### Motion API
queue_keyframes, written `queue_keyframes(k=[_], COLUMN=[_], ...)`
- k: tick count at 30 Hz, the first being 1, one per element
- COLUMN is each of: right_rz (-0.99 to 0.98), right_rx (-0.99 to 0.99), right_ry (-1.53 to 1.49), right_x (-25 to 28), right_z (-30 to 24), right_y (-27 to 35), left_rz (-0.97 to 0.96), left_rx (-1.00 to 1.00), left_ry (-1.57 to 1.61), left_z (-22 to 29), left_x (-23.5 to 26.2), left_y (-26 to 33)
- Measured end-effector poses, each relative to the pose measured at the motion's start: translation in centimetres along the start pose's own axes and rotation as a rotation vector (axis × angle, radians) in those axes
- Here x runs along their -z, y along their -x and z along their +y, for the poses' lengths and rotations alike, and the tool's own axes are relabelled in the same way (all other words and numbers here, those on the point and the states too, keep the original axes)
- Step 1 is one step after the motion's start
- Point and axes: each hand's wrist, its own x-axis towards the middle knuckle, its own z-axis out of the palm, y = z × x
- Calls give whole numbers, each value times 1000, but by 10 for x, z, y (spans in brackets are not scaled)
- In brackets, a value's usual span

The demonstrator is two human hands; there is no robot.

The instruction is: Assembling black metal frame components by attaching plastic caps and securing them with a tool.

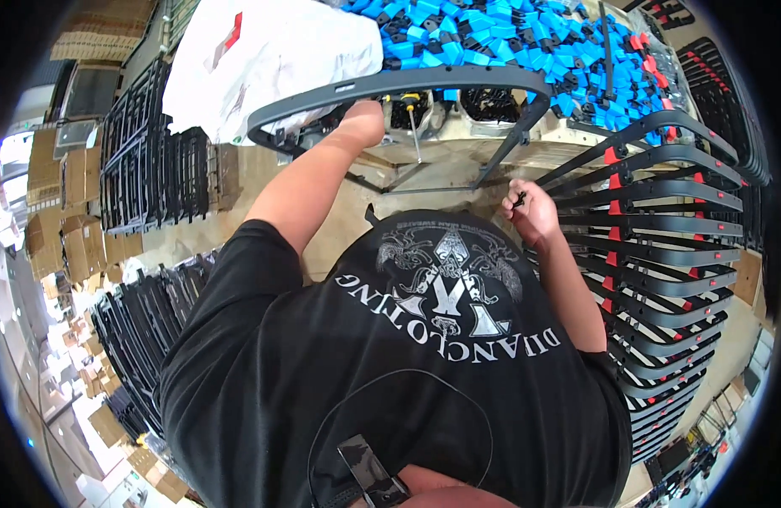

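Observation:
A black tubular frame (445, 79) with rounded corners stands at the bench in front of me. My left hand (363, 124) reaches in under its top bar, bent at the wrist; its fingers are hidden from view. Beside that hand, a screwdriver (412, 118) with a yellow and black handle points its shaft toward me. My right hand (530, 212), to the right of the frame and off the bench, has its fingers curled around small dark pieces (519, 200) that look like screws. A container of small black parts (489, 106) sits behind the frame's top bar.
Blue and black plastic pieces (492, 38) are heaped across the bench, near a white sack (272, 59). Black frames with red parts (670, 245) stack up close on my right. More black frames (154, 161) and cardboard boxes (60, 178) stand at left.

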Motion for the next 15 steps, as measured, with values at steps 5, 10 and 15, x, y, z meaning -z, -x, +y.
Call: queue_keyframes(k=[5, 10, 15], right_rz=[104, 261, 376], right_rx=[57, 52, 47], right_ry=[181, 111, 168], right_x=[16, 51, 62], right_z=[8, 23, 39], right_y=[11, 22, 21], left_rz=[28, 194, 60], left_rx=[-122, 16, -200], left_ry=[-41, 109, 37], left_z=[21, 25, 52], left_x=[3, -15, 46], left_y=[-33, -33, -10])
